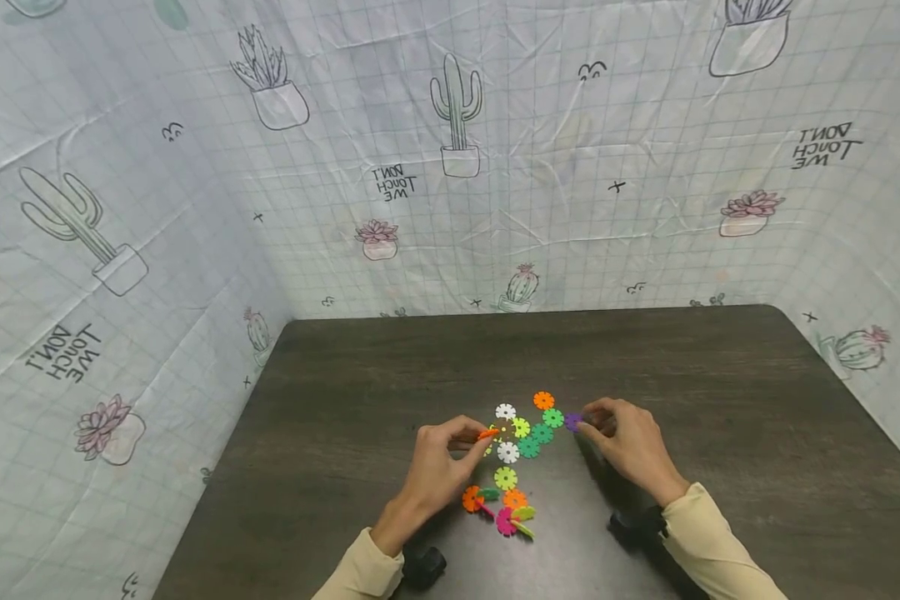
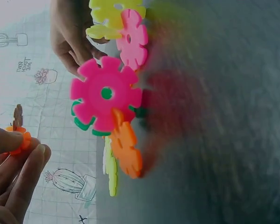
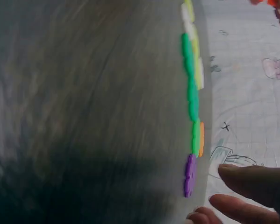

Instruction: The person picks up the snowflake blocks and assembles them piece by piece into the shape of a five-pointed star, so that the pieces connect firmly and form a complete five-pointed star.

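Observation:
My left hand [image 1: 441,462] pinches an orange notched disc [image 2: 22,140] between thumb and fingers, raised above the table. A brown disc [image 2: 18,115] is joined to that orange one. My right hand [image 1: 630,437] is at the right end of a chain of joined discs, its thumb and fingers spread apart beside the purple disc [image 3: 190,175]. The chain includes green discs [image 1: 542,433], white discs [image 1: 507,452] and yellow-green discs [image 1: 506,478]. Near its front end, a pink disc [image 2: 95,86] and an orange disc [image 2: 125,147] stand tilted. My left fingers partly cover the chain's left side.
The dark wooden table [image 1: 360,375] lies beneath everything. A cloth [image 1: 540,167] printed with cacti and grid lines hangs behind the table and along its sides. Dark wrist devices [image 1: 423,568] are on both wrists, below the cuffs.

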Available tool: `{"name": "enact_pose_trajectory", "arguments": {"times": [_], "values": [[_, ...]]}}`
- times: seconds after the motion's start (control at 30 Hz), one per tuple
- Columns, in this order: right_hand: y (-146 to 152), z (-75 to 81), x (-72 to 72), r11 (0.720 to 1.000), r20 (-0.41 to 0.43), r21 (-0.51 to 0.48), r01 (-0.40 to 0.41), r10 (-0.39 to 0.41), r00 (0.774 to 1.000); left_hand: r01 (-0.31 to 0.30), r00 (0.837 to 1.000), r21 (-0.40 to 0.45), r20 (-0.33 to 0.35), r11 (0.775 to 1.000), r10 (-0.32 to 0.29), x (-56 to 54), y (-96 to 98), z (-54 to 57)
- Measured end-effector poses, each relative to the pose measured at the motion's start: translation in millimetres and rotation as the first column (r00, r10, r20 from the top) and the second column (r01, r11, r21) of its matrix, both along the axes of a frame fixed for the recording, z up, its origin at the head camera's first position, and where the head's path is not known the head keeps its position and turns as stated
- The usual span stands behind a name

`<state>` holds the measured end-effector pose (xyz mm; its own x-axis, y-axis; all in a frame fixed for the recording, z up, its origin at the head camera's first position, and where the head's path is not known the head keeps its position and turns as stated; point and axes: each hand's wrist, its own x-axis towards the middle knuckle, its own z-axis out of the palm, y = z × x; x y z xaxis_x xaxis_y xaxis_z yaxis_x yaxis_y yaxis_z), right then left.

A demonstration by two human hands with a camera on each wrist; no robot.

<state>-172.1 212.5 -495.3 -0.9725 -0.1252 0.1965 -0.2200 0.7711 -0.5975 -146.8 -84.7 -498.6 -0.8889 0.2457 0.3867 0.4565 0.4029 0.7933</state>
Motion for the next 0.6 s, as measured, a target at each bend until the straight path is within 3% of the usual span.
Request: {"name": "enact_pose_trajectory", "arguments": {"times": [0.37,0.6], "values": [[-2.6,-4.3,-12.5,0.998,0.043,0.055,-0.039,0.037,0.998,-0.023,0.999,0.016,0.044,1.0,0.022,1.1,0.7,-0.2],[-1.0,-8.4,-16.5,0.999,0.075,0.034,-0.029,0.026,0.997,-0.033,0.999,0.041,0.014,0.999,0.032,1.1,0.2,1.0]]}}
